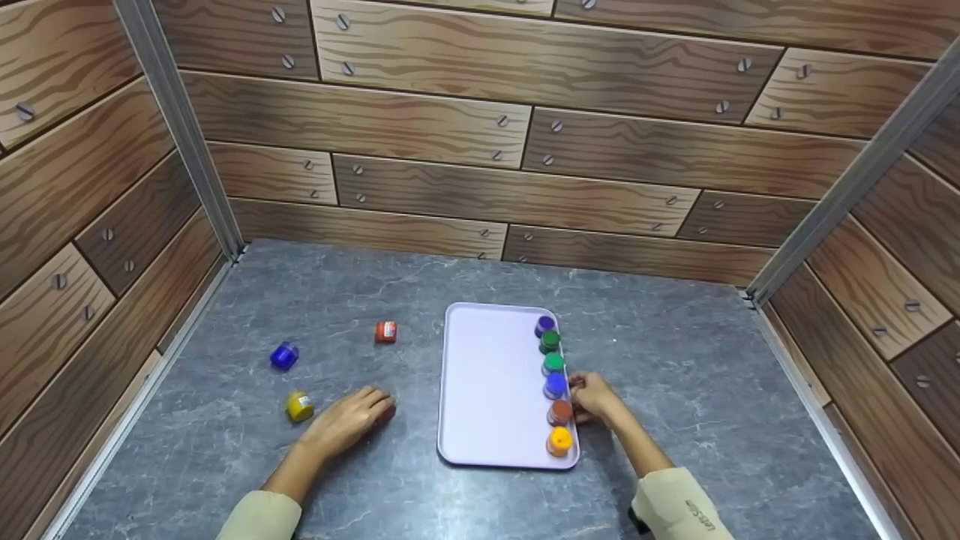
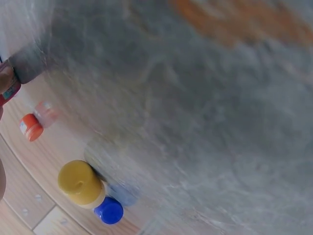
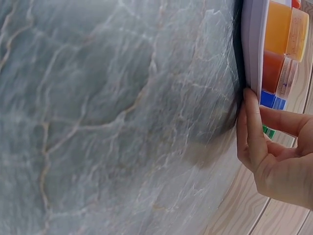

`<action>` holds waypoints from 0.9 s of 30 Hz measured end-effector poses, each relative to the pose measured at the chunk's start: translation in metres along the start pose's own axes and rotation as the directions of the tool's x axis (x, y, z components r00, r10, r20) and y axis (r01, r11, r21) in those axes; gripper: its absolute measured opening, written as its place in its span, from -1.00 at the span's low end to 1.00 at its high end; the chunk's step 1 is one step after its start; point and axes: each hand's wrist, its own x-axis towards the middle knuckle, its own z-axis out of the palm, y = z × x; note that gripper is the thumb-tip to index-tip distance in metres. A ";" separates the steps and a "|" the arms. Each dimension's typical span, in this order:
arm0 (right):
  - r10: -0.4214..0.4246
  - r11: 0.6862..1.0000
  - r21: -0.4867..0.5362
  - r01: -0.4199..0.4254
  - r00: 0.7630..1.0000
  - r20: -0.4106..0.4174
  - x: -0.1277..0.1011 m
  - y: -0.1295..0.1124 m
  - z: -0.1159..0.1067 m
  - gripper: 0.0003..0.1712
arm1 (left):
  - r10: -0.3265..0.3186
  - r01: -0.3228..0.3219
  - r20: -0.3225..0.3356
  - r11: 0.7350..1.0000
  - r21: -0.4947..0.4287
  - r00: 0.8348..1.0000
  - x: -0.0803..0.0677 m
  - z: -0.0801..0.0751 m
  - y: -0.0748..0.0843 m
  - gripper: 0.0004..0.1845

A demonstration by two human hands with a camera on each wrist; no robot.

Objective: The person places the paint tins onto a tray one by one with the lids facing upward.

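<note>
Grey marbled tabletop (image 1: 675, 360), boxed in on three sides by wood-patterned panels (image 1: 525, 127).

Pale lilac tray (image 1: 487, 390) lies flat near the middle of the table, long side running away from the person. Six small paint jars stand in a single row along its right edge, close together. From far to near: dark blue jar (image 1: 544, 325), green jar (image 1: 550, 341), second green jar (image 1: 553, 363), blue jar (image 1: 555, 385), brown-red jar (image 1: 559, 412), orange-yellow jar (image 1: 559, 441).

Right hand (image 1: 596, 399) sits at the tray's right rim, level with the blue and brown-red jars. The right wrist view shows fingers (image 3: 252, 122) lying against the tray's outer edge, the thumb reaching out toward the blue jar. Whether it actually pinches a jar cannot be told; it appears relaxed against the rim rather than clenched.

Left hand (image 1: 349, 421) rests palm down on the tabletop left of the tray, fingers loosely extended, holding nothing.

Three loose jars lie on the bare table left of the tray, well apart from each other: yellow jar (image 1: 299, 406) just beside the left hand, blue loose jar (image 1: 284, 355) farther left and back, red jar (image 1: 385, 331) nearest the tray's far corner. The left wrist view is blurred; the yellow jar (image 2: 80, 182) shows there.
</note>
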 end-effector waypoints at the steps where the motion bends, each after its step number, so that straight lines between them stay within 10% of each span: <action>1: 0.001 1.000 -0.002 -0.001 1.000 -0.005 0.000 0.000 0.000 -0.60 | -0.002 0.002 -0.001 1.000 0.000 1.000 0.000 0.000 0.000 -0.67; 16: 0.008 1.000 -0.012 -0.008 1.000 -0.004 -0.001 -0.001 0.000 -0.58 | -0.011 0.013 -0.089 1.000 0.025 0.996 0.000 0.000 0.002 -0.79; 27: 0.008 1.000 0.009 -0.008 1.000 0.000 0.000 -0.001 0.000 -0.56 | -0.163 0.153 -0.123 0.984 -0.087 0.979 0.010 -0.004 0.008 -0.59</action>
